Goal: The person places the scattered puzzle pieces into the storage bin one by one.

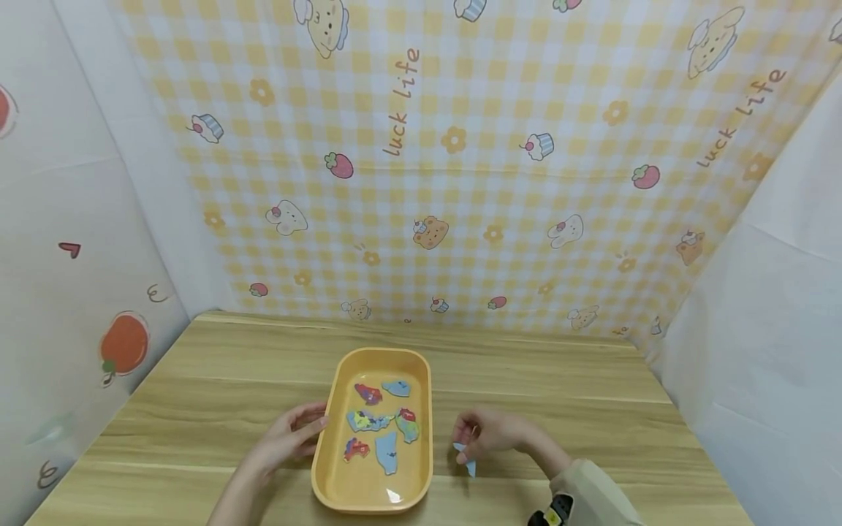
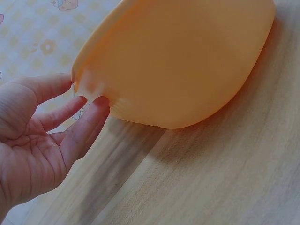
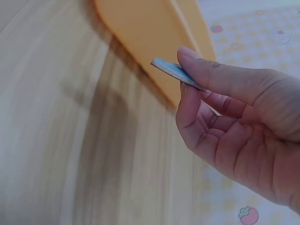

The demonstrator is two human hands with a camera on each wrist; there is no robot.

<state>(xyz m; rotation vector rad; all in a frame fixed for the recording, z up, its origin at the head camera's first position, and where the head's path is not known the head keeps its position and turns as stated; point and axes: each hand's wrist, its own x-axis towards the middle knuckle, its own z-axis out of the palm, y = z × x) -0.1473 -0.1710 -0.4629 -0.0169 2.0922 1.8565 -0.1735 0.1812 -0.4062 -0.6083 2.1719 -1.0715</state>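
Note:
A yellow-orange tray (image 1: 372, 491) holds several loose puzzle pieces: a light blue piece (image 1: 387, 454), another blue piece (image 1: 397, 389), red-and-purple pieces and multicoloured ones. At the tray's left side, my left hand (image 1: 291, 437) grips the rim, thumb at the edge and fingers against the outer wall. To the right of the tray, my right hand (image 1: 490, 432) pinches a light blue puzzle piece (image 1: 471, 468) between thumb and forefinger, apart from the tray. Seen edge-on in the right wrist view, that puzzle piece (image 3: 169, 69) is thin and flat; my fingers cover part of it.
The wooden table (image 1: 559, 380) lies under the tray. Behind it hangs a yellow checked cloth (image 1: 454, 183) with cartoon prints. White cloths stand at the left and right sides. A dark device (image 1: 551, 511) is on the right wrist.

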